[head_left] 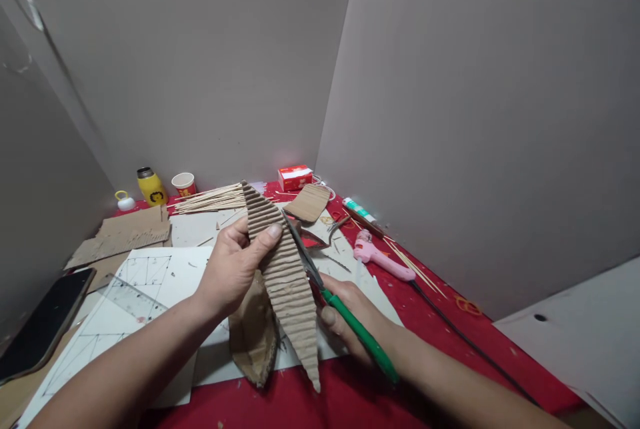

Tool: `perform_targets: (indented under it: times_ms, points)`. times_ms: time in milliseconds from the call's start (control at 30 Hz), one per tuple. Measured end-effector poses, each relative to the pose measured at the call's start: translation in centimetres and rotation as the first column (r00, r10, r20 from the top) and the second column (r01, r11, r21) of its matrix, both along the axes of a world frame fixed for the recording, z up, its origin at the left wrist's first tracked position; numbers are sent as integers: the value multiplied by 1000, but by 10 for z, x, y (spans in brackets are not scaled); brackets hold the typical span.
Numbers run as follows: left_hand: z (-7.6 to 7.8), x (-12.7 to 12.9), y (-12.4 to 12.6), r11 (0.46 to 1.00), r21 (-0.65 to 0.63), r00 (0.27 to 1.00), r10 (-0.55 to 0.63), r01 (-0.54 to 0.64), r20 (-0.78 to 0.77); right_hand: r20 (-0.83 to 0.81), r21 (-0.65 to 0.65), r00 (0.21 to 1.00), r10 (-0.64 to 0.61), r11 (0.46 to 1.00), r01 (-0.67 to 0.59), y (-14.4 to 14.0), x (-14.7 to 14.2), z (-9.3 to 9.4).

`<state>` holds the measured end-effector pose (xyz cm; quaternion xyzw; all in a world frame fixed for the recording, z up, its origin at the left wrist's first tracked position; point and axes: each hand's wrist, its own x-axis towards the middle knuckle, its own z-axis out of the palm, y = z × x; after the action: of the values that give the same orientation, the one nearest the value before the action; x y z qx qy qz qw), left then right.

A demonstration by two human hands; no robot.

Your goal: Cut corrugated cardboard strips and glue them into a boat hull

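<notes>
A long pointed piece of corrugated cardboard, its ridges showing, is pinched in my left hand with the thumb on top. My right hand grips green-handled scissors. Their dark blades lie along the right edge of the cardboard, and whether they are parted is hard to make out. Below my left hand, a folded brown cardboard shape rests on white paper, partly hidden by the held piece.
Left are a drawn sheet, clear ruler, phone and cardboard scraps. Sticks, a yellow bottle and paper cup stand behind. A corded pink glue gun and red box lie right.
</notes>
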<state>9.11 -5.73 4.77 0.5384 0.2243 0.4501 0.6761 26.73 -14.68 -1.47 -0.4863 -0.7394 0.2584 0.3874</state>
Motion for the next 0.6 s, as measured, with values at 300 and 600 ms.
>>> perform_targets:
  times_ms: [300,600]
  points:
    - [-4,3,-3,999,-26,999,-17,18,36,-75,-36,997,-31,999,28,0,2,-9]
    - [-5,7,-6,993,-95,996,-67,72,54,-178,-58,982,-55,997,45,1,-3,-11]
